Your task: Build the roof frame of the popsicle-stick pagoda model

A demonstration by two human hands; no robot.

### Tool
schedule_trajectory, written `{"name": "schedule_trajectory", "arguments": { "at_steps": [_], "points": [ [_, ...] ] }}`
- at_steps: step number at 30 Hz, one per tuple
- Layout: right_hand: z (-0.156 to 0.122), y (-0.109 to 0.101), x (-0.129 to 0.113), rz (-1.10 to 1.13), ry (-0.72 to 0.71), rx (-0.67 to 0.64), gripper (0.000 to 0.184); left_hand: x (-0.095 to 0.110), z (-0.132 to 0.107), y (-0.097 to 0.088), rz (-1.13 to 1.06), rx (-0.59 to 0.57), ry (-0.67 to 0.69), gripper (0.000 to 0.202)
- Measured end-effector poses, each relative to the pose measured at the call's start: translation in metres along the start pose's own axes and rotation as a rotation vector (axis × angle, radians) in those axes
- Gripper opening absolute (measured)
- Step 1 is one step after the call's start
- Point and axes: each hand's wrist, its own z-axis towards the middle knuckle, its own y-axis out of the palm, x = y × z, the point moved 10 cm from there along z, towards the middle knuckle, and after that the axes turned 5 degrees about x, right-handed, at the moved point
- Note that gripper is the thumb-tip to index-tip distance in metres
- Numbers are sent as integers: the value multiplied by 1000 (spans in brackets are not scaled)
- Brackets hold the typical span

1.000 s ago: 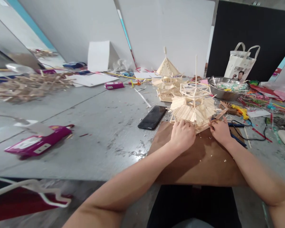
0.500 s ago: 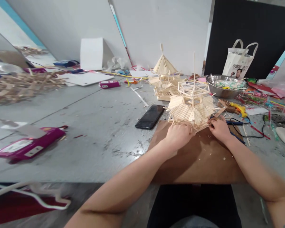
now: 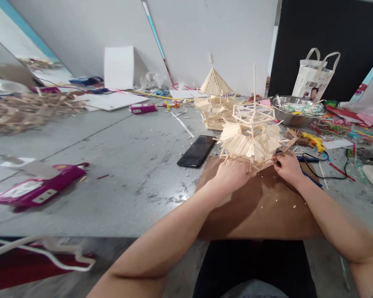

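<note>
A pavilion model (image 3: 250, 138) built of thin pale wooden sticks stands on a brown board (image 3: 257, 215), with a tall single stick rising from its top. Around its near lower edge on the left, my left hand (image 3: 234, 174) is closed, its fingertips partly hidden by the model. My right hand (image 3: 288, 167) is pinched together at the model's lower right corner; what lies between those fingers is too small to make out. A flat wooden strip (image 3: 288, 145) slants just above the right fingers. Blue-handled tools (image 3: 312, 180) lie beside that hand.
Behind stands a second stick pavilion (image 3: 216, 89). A black phone (image 3: 196, 151) lies left of the board. To the right are a yellow glue gun (image 3: 313, 140) with its cord, a metal bowl (image 3: 294, 120) and loose scraps. A purple power strip (image 3: 43, 188) lies far left.
The view has shifted slightly. Both hands keep nearly the same places at the pavilion's lower edge, and the model stays where it was.
</note>
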Motion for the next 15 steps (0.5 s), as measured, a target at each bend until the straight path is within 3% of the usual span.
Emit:
{"name": "schedule_trajectory", "arguments": {
  "at_steps": [9,15],
  "points": [
    [-5,-7,-10,-21,-9,36,26,-9,-2,-12,35,22,3,32],
    [-6,-17,-8,-44,74,93,30,11,-17,-34,-4,209,-51,30]
  ]
}}
